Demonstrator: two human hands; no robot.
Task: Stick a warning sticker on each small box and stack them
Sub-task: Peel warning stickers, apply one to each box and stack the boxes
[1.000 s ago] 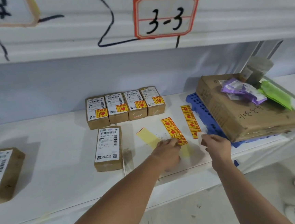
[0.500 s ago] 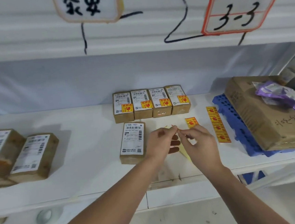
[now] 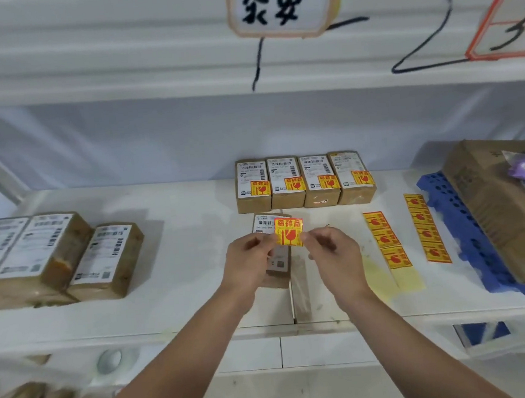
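Warning sticker (image 3: 289,232), centre of frame: a single yellow square with red print, held up in the air. The left hand (image 3: 250,261) pinches its left edge and the right hand (image 3: 332,253) its right edge, each between thumb and forefinger. The other fingers are loosely curled and hold nothing else. It hangs just above the far end of the bare box (image 3: 279,262), which lies under the hands on the white shelf (image 3: 181,269).

Risks, as judged from here:
- The loose sticker may curl and cling to a fingertip or to itself if either pinch slackens.
- It may go down crooked, or cover the barcode on the box's white label, if it is pressed before it is lined up.
- The box looks light and nothing holds it, so a press from one side could slide it.

Count:
- One sticker is in the hands.
- One box has no sticker.
- Four finished boxes (image 3: 304,181) stand side by side in a row just behind it, each with a sticker at the lower right of its label. None is stacked yet.
- Two sticker strips lie at centre right. The near strip (image 3: 385,239) holds three stickers above bare backing, and the far strip (image 3: 427,232) appears to hold four.
- At least two larger parcels (image 3: 108,260) sit at centre left. Their exact number cannot be told.
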